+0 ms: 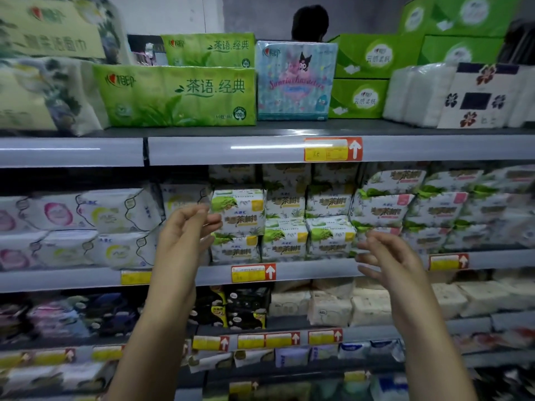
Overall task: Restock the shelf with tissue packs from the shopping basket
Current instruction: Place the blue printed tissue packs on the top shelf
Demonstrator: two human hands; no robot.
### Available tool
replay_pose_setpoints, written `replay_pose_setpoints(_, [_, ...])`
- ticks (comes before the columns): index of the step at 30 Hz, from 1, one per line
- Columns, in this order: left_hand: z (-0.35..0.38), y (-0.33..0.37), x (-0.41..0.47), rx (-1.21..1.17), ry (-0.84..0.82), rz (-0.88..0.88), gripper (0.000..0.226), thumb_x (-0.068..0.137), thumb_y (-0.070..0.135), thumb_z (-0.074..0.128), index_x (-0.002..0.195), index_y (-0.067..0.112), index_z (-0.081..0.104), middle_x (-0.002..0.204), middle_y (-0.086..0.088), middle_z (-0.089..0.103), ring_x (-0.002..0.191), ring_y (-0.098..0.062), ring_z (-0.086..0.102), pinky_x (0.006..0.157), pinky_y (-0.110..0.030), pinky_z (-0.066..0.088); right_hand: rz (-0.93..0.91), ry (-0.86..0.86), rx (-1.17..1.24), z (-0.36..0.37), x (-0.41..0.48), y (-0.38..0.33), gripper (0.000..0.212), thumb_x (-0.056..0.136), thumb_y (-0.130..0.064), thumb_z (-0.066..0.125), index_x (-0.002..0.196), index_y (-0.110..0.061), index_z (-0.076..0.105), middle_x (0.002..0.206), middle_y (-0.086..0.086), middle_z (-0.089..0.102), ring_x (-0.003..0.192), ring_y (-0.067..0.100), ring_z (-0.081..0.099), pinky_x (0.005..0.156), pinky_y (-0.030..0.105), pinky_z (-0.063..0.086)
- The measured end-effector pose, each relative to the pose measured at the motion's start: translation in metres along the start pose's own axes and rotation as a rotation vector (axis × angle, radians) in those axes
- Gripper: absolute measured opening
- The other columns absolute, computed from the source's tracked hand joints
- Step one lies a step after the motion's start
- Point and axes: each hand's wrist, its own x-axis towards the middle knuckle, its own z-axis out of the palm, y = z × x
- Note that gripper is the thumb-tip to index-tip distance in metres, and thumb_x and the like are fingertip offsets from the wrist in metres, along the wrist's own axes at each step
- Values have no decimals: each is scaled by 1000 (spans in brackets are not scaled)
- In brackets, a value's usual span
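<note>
Both my hands are raised in front of the second shelf (pixel 289 274) and hold nothing. My left hand (pixel 185 230) has its fingers loosely spread, the fingertips just left of a stacked white-and-green pack (pixel 238 211). My right hand (pixel 385 256) is open with spread fingers, just right of another white-and-green pack (pixel 330 237) on the same shelf. On the top shelf (pixel 225 150) stand green tissue packs (pixel 176 95) and a light blue cartoon tissue pack (pixel 295 81). No shopping basket is in view.
Green tissue boxes (pixel 359 98) and white packs (pixel 417 95) fill the top shelf's right side. White-and-pink packs (pixel 75 227) lie left on the second shelf. Lower shelves hold dark and cream packs. A person's head (pixel 309 23) shows behind the shelving.
</note>
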Motion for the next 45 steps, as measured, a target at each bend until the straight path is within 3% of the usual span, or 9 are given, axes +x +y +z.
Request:
replay_pose_setpoints(5, [-42,-9,-12,81,-58,-44,17,99,29,47,99,21,62,102,1,71,101,-11,66,100,-36,47,23,-40,-5,32,-38,9,8,95,-19,54,97,-22,61,97,4,68,87,20,67,79,31,54])
replay_pose_setpoints(11, [-82,-16,-22,276,-318,-48,15,96,27,49,103,23,63,99,7,72,97,-4,66,100,-36,46,120,-119,-56,72,-69,23,10,93,-23,57,101,-22,63,105,3,69,98,19,66,87,37,54])
replay_pose_setpoints(18, [-110,-28,-24,234,-278,-125,15,97,21,49,103,19,63,98,4,72,95,-6,67,100,-37,48,155,-101,-80,82,-94,37,8,94,-21,56,97,-20,64,102,6,69,91,21,68,78,31,54])
replay_pose_setpoints(27, [-103,-66,-22,267,-316,-212,12,96,20,50,95,22,62,92,8,71,89,-4,68,87,-31,51,210,-125,-177,73,-93,78,8,93,-25,57,94,-26,65,104,4,69,95,22,67,92,44,51])
replay_pose_setpoints(30, [-108,-86,-30,270,-336,-245,6,92,28,57,93,24,62,99,0,69,98,-15,65,87,-33,50,257,-141,-172,74,-93,97,9,94,-24,55,94,-25,64,104,4,69,90,19,68,83,37,53])
replay_pose_setpoints(33, [-116,-115,-48,255,-343,-293,23,78,45,61,93,28,65,105,-2,68,100,-15,64,89,-38,51,300,-162,-208,69,-97,125,10,94,-22,55,94,-25,64,99,1,69,85,15,68,81,35,53])
replay_pose_setpoints(39, [-123,-183,-64,256,-274,-417,32,79,44,68,98,19,64,98,1,70,94,-9,66,89,-32,51,400,-110,-211,56,-103,197,12,93,-14,56,90,-22,64,95,2,70,89,22,66,76,30,51])
replay_pose_setpoints(43, [-128,-246,-67,281,-199,-461,13,92,22,57,95,12,65,89,4,71,92,-11,67,81,-27,51,436,-113,-225,58,-93,249,17,92,-8,56,85,-21,63,91,3,67,89,24,63,72,23,52])
replay_pose_setpoints(45, [-131,-282,-74,287,-177,-484,11,92,16,57,94,9,65,90,-3,71,95,-20,67,81,-31,51,431,-124,-260,58,-87,282,18,92,-8,56,84,-23,63,90,2,68,92,27,64,79,33,52])
